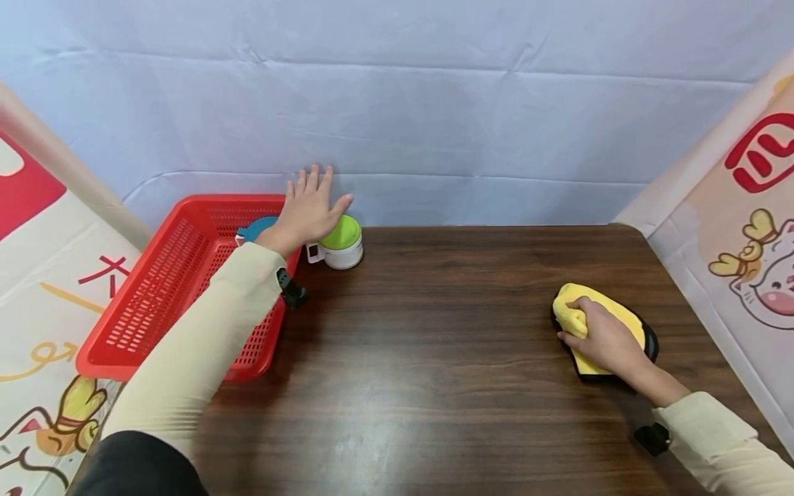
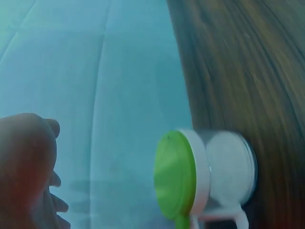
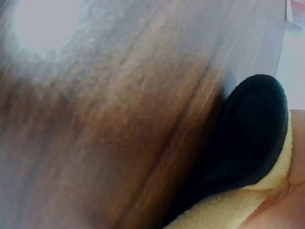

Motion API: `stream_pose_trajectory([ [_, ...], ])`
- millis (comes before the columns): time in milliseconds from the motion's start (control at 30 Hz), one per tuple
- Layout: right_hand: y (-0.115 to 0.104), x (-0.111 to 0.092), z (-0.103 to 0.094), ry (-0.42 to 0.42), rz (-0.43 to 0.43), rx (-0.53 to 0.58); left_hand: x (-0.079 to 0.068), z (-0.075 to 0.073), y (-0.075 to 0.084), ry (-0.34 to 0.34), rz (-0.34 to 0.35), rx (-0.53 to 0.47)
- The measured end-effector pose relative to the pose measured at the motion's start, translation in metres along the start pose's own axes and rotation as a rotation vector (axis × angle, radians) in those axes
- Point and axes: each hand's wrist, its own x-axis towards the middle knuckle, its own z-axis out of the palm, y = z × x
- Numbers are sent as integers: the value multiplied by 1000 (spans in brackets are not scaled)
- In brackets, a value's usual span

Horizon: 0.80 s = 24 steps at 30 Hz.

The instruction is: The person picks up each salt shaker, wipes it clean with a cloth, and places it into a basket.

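Observation:
My left hand (image 1: 308, 215) is held with its fingers spread over the back right corner of the red basket (image 1: 273, 344), holding nothing. Just beside it on the table stands a clear jar (image 1: 344, 256) with a green lid (image 1: 342, 233) and a white handle; in the left wrist view the jar (image 2: 229, 167) is apart from the hand (image 2: 26, 167). On the right side of the table, my right hand (image 1: 611, 337) grips a bunched part of a yellow cloth (image 1: 604, 300) with black edging. The cloth's dark side (image 3: 252, 124) shows in the right wrist view.
A blue-topped item (image 1: 257, 226) sits in the basket's back end, partly hidden by my left wrist. The brown wooden table (image 1: 422, 331) meets a pale cloth backdrop (image 1: 409, 124) behind, with printed panels (image 1: 769, 255) at both sides.

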Motion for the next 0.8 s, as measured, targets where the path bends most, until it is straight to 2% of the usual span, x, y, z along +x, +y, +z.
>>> stream_pose_trajectory([
  [167, 0, 0, 0, -8, 5, 4, 8, 7, 10, -26, -28, -62],
  [267, 0, 0, 0, -10, 8, 6, 9, 12, 18, -18, -55, -56],
  [600, 0, 0, 0, 2, 4, 4, 1, 31, 37, 50, -129, 100],
  [800, 1, -1, -2, 0, 13, 3, -4, 46, 51, 80, -158, 158],
])
